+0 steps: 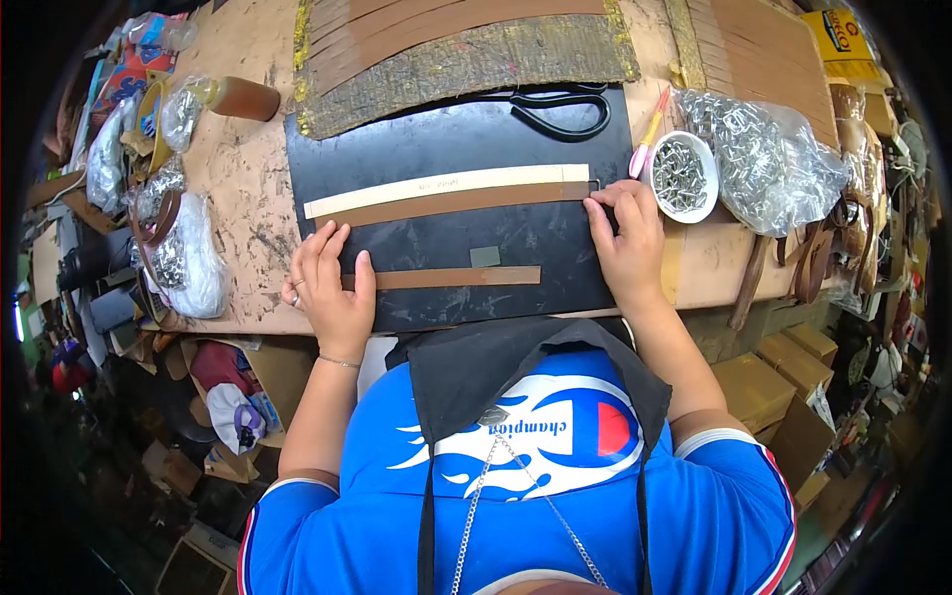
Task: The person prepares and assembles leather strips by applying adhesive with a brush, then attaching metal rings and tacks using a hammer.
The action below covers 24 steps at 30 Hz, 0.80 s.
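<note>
On a black mat (436,238), a long brown strap (456,203) lies along the lower edge of a cream strip (446,185) with faint writing. A small metal buckle (594,186) shows at the strap's right end, where my right hand (632,241) pinches with thumb and forefinger. My left hand (332,283) rests with fingers stretched out on the strap's left end, its thumb apart. Beside that thumb lies a shorter brown strip (461,279), its left end hidden by the hand. A small dark green piece (485,257) sits between the two brown strips.
Black-handled scissors (565,114) lie at the mat's back, below a worn board (466,79) bearing cut brown strips. At right stand a white tub (710,194) of metal buckles, a cutter (652,131) and a plastic bag (764,154) of hardware. A brown bottle (244,99) is at left.
</note>
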### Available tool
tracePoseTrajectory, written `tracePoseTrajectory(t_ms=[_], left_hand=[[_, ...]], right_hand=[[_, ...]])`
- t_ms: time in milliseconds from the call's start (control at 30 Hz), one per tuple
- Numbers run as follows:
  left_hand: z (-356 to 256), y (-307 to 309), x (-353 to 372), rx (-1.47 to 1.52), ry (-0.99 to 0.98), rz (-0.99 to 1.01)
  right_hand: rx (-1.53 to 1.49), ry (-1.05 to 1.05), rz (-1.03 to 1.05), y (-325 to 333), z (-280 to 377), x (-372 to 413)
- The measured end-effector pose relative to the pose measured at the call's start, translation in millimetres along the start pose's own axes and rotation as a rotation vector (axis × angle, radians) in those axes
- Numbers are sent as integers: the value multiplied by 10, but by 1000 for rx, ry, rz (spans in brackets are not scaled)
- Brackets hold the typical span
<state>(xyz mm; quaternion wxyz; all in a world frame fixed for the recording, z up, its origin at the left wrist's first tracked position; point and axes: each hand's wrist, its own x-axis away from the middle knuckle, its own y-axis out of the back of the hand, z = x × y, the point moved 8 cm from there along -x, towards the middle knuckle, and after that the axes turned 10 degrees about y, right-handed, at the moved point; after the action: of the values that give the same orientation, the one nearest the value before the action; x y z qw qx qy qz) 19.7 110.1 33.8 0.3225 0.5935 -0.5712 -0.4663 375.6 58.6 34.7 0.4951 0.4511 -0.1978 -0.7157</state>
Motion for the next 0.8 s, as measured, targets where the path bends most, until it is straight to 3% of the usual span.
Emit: tracePoseTrajectory(t_ms=[800], left_hand=[[6, 2, 1, 13, 13, -19]], right_hand=[[-53, 39, -60, 43, 23, 0]])
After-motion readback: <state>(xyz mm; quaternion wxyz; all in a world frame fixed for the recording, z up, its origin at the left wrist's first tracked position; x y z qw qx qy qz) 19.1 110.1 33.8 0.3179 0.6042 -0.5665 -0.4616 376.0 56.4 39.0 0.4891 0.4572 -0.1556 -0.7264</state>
